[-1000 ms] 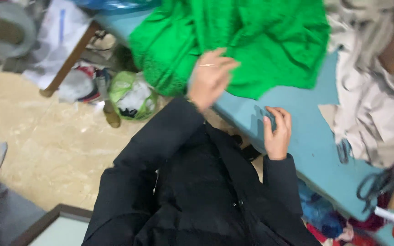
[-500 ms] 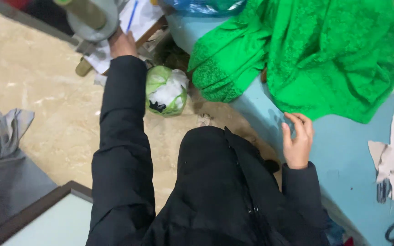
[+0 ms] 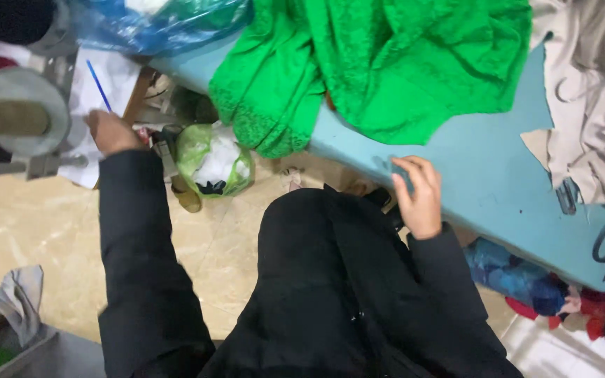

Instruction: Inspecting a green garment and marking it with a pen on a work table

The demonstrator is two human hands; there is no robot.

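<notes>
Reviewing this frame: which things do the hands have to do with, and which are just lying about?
In hand:
- left hand reaching to the white paper with the blue pen
- right hand resting on the blue table edge, near the green cloth

Lying about:
- green bag on the floor
- beige cloth
- blue plastic bag
- grey rag

light: even, soft | shadows: faint | blur: slight motion, edges soft
</notes>
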